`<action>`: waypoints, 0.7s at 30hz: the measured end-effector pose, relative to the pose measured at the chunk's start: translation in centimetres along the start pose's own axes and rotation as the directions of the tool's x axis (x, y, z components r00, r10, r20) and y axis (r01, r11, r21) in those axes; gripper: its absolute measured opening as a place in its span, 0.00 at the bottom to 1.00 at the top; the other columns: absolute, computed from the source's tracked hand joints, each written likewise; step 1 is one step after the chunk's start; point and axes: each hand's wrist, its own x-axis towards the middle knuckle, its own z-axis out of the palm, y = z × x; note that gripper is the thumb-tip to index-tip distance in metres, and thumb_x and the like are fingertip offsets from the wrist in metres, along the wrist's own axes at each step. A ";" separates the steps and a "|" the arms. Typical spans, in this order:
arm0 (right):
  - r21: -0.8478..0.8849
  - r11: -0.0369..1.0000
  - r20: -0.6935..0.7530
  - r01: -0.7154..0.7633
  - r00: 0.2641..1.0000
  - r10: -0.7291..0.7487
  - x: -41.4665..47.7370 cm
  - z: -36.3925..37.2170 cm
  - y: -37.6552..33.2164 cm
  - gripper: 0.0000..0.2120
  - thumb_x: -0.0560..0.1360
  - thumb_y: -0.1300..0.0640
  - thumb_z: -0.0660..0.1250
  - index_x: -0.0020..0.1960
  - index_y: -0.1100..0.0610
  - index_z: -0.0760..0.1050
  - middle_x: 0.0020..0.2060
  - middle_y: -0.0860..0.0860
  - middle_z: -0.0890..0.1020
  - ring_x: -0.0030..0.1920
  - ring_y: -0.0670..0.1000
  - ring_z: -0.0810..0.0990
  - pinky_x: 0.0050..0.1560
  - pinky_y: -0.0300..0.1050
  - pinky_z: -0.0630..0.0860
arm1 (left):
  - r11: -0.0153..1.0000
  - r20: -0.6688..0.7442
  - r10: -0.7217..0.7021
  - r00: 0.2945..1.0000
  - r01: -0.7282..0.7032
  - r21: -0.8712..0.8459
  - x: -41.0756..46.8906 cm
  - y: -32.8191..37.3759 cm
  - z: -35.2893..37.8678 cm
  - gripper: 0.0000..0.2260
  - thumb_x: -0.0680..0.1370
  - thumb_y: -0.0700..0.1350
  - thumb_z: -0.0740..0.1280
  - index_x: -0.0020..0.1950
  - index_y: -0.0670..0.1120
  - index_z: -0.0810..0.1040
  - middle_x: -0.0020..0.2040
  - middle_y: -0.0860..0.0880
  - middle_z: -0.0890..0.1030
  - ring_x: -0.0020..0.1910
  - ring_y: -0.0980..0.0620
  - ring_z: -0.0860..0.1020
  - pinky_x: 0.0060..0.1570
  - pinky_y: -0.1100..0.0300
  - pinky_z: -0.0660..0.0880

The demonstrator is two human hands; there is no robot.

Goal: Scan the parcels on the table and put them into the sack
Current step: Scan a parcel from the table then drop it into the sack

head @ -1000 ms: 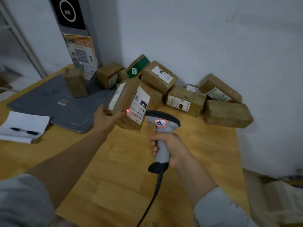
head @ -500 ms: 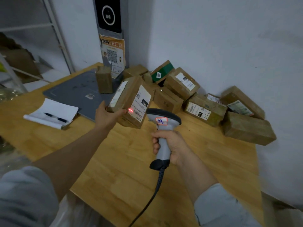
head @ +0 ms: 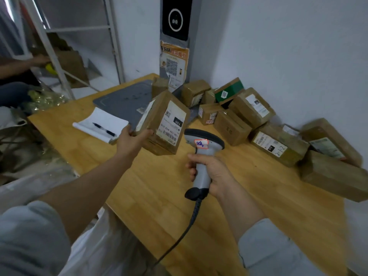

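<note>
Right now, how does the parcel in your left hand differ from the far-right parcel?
The held parcel is off the table, tilted in the left hand; the far-right parcel lies flat on the table. The held parcel shows a white barcode label; the far-right parcel shows none. Both are brown cardboard boxes.

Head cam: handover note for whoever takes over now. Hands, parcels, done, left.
Left hand: grips one parcel, lifted off the table, label facing the scanner.
Right hand: grips the scanner by its handle, head close to that label. No laser dot shows on it.
Pile of parcels: on the table against the wall corner.
Sack: white, below the table's near edge; what it holds is not visible.
Done: one parcel picked and presented; whether the scan registered cannot be told.
Left: bag this parcel, then scan and bag the pile.
</note>
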 end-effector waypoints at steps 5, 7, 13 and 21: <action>-0.070 0.997 0.046 -0.043 0.998 0.047 1.5 3.4 2.1 0.08 0.71 0.67 0.70 0.36 0.61 0.73 0.25 0.54 0.78 0.21 0.47 0.72 0.24 0.37 0.72 | 0.999 -0.172 -0.004 0.985 0.011 0.038 -1.1 -1.6 -6.3 0.30 0.74 0.47 0.71 0.73 0.40 0.65 0.56 0.50 0.73 0.51 0.52 0.73 0.45 0.61 0.70; -0.114 0.991 0.089 -0.071 0.993 0.081 2.0 5.3 3.3 0.08 0.71 0.68 0.70 0.36 0.62 0.73 0.25 0.54 0.78 0.21 0.47 0.72 0.24 0.38 0.72 | 0.996 -0.259 -0.024 0.966 0.044 0.072 -1.6 -2.2 -9.6 0.34 0.73 0.48 0.72 0.74 0.41 0.63 0.58 0.48 0.73 0.53 0.52 0.73 0.48 0.60 0.70; -0.256 0.955 0.226 -0.148 0.952 0.208 3.0 11.9 7.5 0.07 0.71 0.68 0.69 0.37 0.62 0.73 0.25 0.55 0.77 0.21 0.48 0.72 0.24 0.39 0.72 | 0.962 -0.479 -0.069 0.875 0.185 0.199 -4.5 -5.5 -18.8 0.39 0.61 0.59 0.73 0.69 0.46 0.69 0.63 0.46 0.73 0.59 0.46 0.74 0.53 0.52 0.77; -0.363 0.904 0.268 -0.226 0.904 0.334 3.3 16.6 11.5 0.08 0.72 0.68 0.68 0.35 0.63 0.73 0.25 0.56 0.77 0.21 0.48 0.73 0.24 0.38 0.73 | 0.746 -0.499 -0.083 0.863 0.386 0.543 -8.1 -11.6 -26.0 0.39 0.66 0.56 0.76 0.73 0.46 0.66 0.69 0.40 0.67 0.68 0.40 0.65 0.65 0.45 0.64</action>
